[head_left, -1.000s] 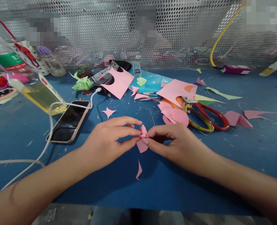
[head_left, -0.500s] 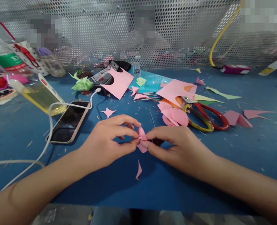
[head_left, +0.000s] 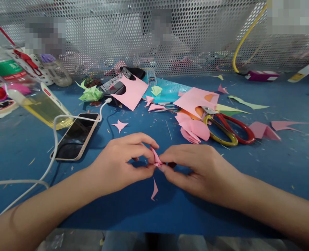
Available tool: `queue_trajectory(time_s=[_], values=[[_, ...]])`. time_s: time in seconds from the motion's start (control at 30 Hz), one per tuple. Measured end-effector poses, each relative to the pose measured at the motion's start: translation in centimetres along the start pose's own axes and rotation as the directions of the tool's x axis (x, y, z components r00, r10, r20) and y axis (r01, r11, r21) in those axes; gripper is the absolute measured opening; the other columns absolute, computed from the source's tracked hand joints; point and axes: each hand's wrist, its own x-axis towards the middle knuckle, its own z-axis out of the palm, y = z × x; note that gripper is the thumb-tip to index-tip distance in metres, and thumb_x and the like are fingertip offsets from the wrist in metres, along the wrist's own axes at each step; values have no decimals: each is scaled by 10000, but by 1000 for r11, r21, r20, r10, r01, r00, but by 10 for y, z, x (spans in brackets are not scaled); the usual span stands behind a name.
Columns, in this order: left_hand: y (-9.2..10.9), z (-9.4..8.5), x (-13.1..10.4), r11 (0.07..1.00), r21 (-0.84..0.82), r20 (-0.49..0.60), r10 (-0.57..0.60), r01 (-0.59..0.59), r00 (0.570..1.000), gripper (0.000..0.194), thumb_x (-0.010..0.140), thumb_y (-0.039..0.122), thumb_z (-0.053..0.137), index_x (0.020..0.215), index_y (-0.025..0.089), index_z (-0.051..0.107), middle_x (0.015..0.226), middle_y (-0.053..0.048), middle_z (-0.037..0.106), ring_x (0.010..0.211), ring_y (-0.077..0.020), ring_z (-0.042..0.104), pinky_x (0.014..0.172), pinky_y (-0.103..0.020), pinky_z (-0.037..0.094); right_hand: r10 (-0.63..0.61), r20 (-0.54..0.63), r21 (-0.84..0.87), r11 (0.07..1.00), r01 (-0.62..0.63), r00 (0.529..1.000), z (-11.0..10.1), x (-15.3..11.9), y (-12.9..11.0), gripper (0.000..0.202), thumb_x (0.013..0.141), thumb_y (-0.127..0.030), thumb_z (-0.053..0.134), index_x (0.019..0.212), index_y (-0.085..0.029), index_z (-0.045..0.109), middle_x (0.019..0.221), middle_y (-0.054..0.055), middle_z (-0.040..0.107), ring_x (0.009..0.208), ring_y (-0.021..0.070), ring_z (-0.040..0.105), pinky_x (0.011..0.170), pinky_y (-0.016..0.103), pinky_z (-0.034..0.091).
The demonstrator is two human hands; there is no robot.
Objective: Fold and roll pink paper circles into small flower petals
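A small folded piece of pink paper point(head_left: 156, 158) is pinched between both hands above the blue table point(head_left: 123, 216). My left hand point(head_left: 128, 162) grips its left side with thumb and fingers. On the other side, the thumb and index finger of my right hand point(head_left: 196, 167) close on it. The fingertips hide part of the paper. Just below lies a thin pink scrap point(head_left: 154, 190). Round pink paper pieces point(head_left: 195, 130) overlap in a pile beyond my right hand, beside scissors point(head_left: 225, 129) with one yellow and one red handle.
A phone point(head_left: 77, 137) with a white cable point(head_left: 55, 132) lies left. Behind it leans a bottle of yellow liquid point(head_left: 47, 111). Cut pink sheets point(head_left: 130, 92), crumpled green paper point(head_left: 91, 94) and a blue folder point(head_left: 170, 90) are farther back, before a perforated metal screen point(head_left: 112, 31).
The pink paper has been folded or turned, and less of its lower part shows between the fingertips. Both hands have dipped slightly toward me. The view has shifted a little.
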Motion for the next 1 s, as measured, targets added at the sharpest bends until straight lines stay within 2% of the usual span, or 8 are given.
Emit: queue_trajectory(time_s=[0.2,0.33,0.4,0.5,0.6,0.73,0.87,1.0], values=[[1,0,-1,1000,-8,-5,10,-10,1000,75,747,124,588,691,171,606,861,-13,617,671,-68,582,597,-160,495,-38,-10,-10,999,37,999,1,-2,1,139,832,-164,473,826,-198,608,757,18,676,674,125,609,603,235,470],[2,0,-1,997,-81,-58,-4,-1,998,48,737,164,635,696,169,612,847,-17,629,713,-87,603,574,-155,496,-12,-69,40,999,15,998,-2,1,-1,153,816,-149,481,762,-202,615,701,5,667,645,118,602,599,231,473],[2,0,0,971,-226,-70,-100,82,993,78,713,198,670,733,174,599,844,-15,644,720,-101,619,553,-157,507,35,-115,106,994,-22,993,-4,2,-1,143,801,-155,503,742,-205,623,659,-7,651,596,106,586,561,218,467],[1,-2,2,851,-467,-59,-301,240,952,199,707,239,678,855,180,558,799,-4,672,665,-110,637,518,-170,529,164,-147,201,971,-133,975,-7,5,1,120,789,-189,540,741,-213,646,653,-16,650,557,94,570,514,201,452],[-1,-4,5,761,-544,7,-417,354,909,251,704,235,674,922,174,567,729,5,690,561,-93,624,485,-166,528,303,-63,248,928,-279,951,-10,7,7,145,800,-207,527,780,-200,670,656,-11,660,564,102,580,503,203,447],[-4,-3,8,720,-510,153,-462,470,873,141,708,200,646,836,141,628,712,-17,696,607,-104,635,553,-182,527,375,143,304,864,-401,916,-10,9,18,200,798,-288,538,932,-209,664,817,11,693,693,132,626,581,227,492],[-9,3,6,758,-369,359,-417,537,835,139,715,191,607,838,146,655,718,-17,687,643,-112,625,583,-199,494,424,156,361,816,-451,892,-3,12,25,245,780,-315,568,978,-188,637,899,35,697,809,155,647,698,266,518],[-11,7,2,807,-268,388,-410,527,825,173,707,246,613,857,163,633,678,0,672,615,-107,601,550,-192,455,380,276,429,773,-467,883,7,13,24,149,758,-224,585,891,-180,638,839,18,703,777,135,659,713,244,522]])
